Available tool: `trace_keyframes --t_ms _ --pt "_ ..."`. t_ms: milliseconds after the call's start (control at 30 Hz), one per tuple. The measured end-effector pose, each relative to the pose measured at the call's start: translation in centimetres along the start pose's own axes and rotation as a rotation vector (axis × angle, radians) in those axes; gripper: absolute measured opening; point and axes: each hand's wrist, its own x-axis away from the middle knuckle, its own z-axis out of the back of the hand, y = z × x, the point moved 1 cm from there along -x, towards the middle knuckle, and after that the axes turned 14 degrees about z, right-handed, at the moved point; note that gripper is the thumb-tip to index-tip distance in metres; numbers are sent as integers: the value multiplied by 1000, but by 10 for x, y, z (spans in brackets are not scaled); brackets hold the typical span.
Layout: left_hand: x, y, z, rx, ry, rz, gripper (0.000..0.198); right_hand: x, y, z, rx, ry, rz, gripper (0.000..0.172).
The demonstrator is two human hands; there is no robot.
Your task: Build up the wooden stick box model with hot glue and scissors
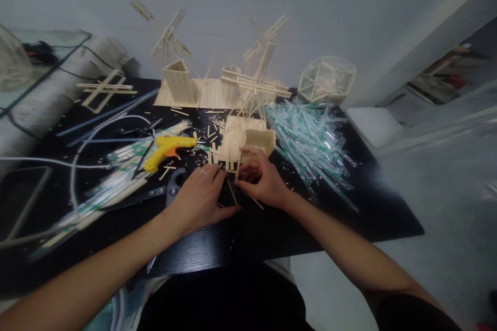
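My left hand rests palm down on the black table, thumb stretched out from the other fingers, near short loose sticks. What lies under its palm is hidden. Between the thumb and fingers of my right hand is a thin wooden stick, held nearly upright. Just beyond that hand stands a small box of joined sticks, beside a flat wooden board. A yellow glue gun lies left of centre, its nozzle pointing right. The black-handled cutter is partly covered by my left hand.
Plastic-wrapped sticks lie in a large pile at right and a bundle at left. Stick windmill models stand along the back by the wall, with a polyhedron frame to their right. A white cable curves across the left side.
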Motion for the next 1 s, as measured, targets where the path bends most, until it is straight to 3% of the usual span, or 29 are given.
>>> trace_keyframes --t_ms 367,1000 --pt "-5 -31 24 258 129 -87 68 -1 -5 1 -291 -134 -88 77" --pt "-6 -29 17 315 130 -139 69 3 -10 -2 -304 -185 -70 78"
